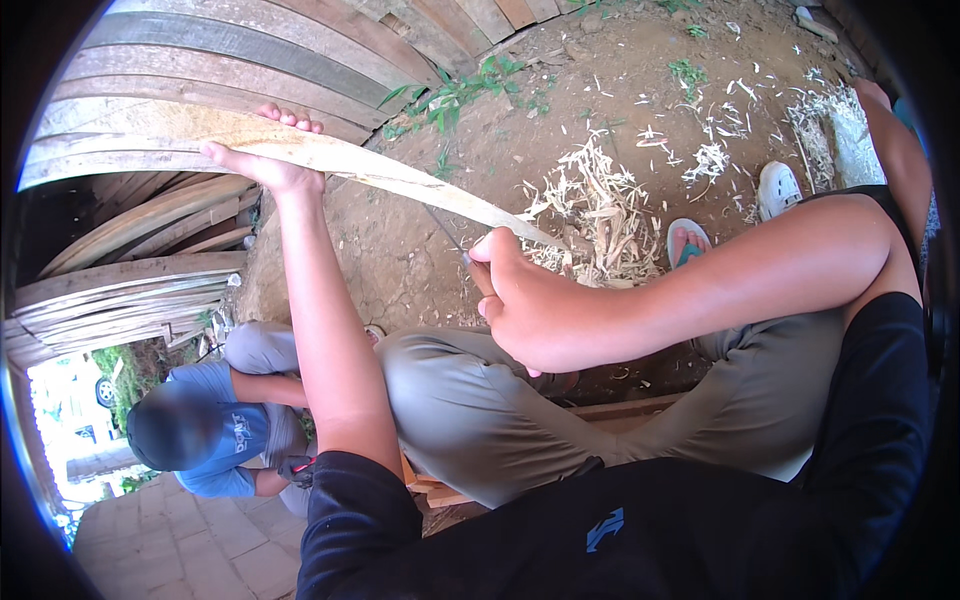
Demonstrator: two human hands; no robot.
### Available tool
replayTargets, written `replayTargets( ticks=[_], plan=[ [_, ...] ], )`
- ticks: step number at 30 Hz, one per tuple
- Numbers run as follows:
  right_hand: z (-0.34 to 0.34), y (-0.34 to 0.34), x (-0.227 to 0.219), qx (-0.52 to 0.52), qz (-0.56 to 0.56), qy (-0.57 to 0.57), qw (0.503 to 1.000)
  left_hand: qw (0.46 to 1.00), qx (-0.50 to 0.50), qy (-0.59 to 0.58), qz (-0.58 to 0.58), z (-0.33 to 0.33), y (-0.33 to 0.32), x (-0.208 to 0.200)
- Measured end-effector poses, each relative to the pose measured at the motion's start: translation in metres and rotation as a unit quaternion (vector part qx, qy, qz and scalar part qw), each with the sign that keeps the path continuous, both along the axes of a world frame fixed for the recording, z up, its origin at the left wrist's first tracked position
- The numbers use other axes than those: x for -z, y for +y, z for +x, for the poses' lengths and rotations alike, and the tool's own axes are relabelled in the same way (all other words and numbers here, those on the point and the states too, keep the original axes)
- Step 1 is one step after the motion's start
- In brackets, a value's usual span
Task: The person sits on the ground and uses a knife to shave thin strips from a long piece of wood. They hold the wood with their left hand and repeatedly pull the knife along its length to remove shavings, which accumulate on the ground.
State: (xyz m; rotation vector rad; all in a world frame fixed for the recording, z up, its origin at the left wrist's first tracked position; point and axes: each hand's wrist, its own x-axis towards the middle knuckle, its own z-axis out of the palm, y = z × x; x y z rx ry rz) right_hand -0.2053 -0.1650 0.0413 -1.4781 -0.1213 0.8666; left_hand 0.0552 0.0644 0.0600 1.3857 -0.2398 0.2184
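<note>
A long, pale strip of wood slants from the far left down toward the middle, narrowing to a tip above the dirt. My left hand is closed around its wider part, with the thumb on the near edge and the fingertips over the far edge. My right hand grips a knife by its brown handle. The thin dark blade points up and left, toward the underside of the strip; whether it touches the wood I cannot tell.
Wood shavings lie heaped on the dirt ahead. Wooden boards form a wall behind, with stacked curved planks at left. A co-worker in a blue shirt sits at lower left. Another person's leg shows at far right.
</note>
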Motion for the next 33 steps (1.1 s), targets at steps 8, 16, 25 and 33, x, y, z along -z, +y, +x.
replayTargets(
  ticks=[8, 16, 25, 33],
  plan=[
    [0.023, 0.007, 0.039, 0.127, -0.024, -0.067, 0.989, 0.991, 0.118, -0.001, -0.058, 0.005, 0.032, 0.007],
    [0.021, 0.012, 0.040, 0.086, 0.009, -0.128, 0.988, 0.997, -0.079, 0.009, 0.006, -0.001, 0.006, 0.004],
    [0.027, 0.007, 0.047, 0.062, -0.034, -0.116, 0.991, 0.997, -0.068, 0.001, 0.019, -0.005, 0.002, 0.001],
    [0.029, 0.005, 0.044, 0.090, -0.026, -0.185, 0.978, 0.999, -0.045, -0.004, 0.012, -0.007, -0.005, 0.000]
  ],
)
